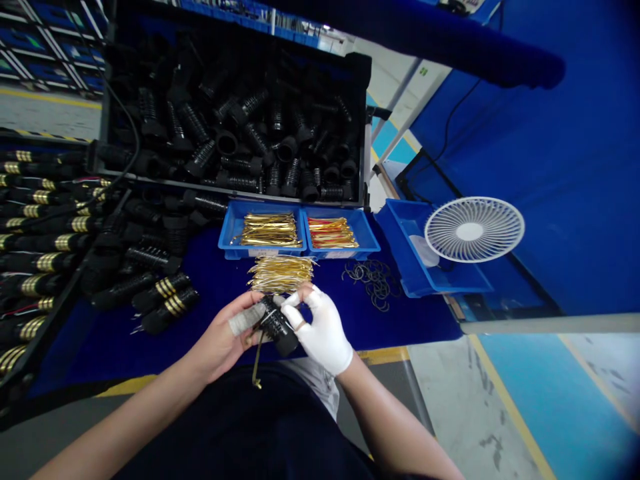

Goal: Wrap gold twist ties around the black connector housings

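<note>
1. One left hand [233,333], one right hand [324,330].
2. Ribbed black sleeve [277,325] between them: one.
3. Gold-banded sleeves [174,308] loose on desk [390,327]: two.
4. Small blue trays [230,230] of strips [271,231]: two.
5. White fan [470,231]: one.
6. Loose strip pile [280,274]: one.
7. Black rings [379,283]: many (tangled, no sure count).

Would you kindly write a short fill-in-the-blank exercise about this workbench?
1. The right hand wears a ____ glove.
2. The left hand holds a ____-coloured ribbed part.
3. Side by side, ____ blue trays hold thin strips.
4. In the picture, loose rings lie ____ of the strip pile.

Missing words: white; black; two; right.
</note>
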### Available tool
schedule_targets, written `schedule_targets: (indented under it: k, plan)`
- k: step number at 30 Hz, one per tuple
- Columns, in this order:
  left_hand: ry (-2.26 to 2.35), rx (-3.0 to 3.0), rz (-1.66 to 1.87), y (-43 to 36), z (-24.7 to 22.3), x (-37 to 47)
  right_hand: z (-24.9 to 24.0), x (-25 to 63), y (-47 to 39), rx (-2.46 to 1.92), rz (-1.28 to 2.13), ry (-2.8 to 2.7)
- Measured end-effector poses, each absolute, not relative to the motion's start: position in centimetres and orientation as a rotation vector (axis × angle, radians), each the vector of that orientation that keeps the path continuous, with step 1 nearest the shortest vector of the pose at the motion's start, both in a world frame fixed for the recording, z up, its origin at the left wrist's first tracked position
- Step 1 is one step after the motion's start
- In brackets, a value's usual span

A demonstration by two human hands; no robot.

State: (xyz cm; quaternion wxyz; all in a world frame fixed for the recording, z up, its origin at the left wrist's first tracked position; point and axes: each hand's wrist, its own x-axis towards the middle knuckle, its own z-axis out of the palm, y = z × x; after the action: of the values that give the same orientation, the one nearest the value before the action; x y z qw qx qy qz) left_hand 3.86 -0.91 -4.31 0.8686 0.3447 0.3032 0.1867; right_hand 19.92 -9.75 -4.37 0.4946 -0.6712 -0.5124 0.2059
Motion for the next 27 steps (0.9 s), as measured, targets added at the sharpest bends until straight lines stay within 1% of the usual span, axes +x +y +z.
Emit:
schedule_targets:
  k: [5,11,15,19,23,25,27]
  plan:
    - [0.676,0.814,0.315,-1.4,-4.8,4.3,-4.8,19.7,-10.6,-1.603,0.616,-1.201]
    - [0.692,0.703,0.248,-1.6,-4.3,4.4,-4.6,20.0,-11.3,-1.587,0.522,-1.266]
    - [0.672,0.661,0.257,-1.6,-4.2,4.3,-5.1,20.1,-11.1,-1.637,0.533,-1.275]
    - [0.548,0.555,0.250,-1.2,-4.0,4.1,-5.4,20.4,-10.7,-1.657,0.524,-1.239]
    - [0.516,0.645,0.266,-0.9,-3.8,3.9,-5.3,21.0,-10.7,-1.660,0.536,-1.164]
    - [0.574,0.717,0.344,-0.7,-3.9,3.9,-5.0,21.4,-11.0,-1.670,0.476,-1.096]
    - [0.627,0.768,0.436,-0.5,-4.0,3.9,-4.4,21.6,-11.6,-1.652,0.289,-1.030]
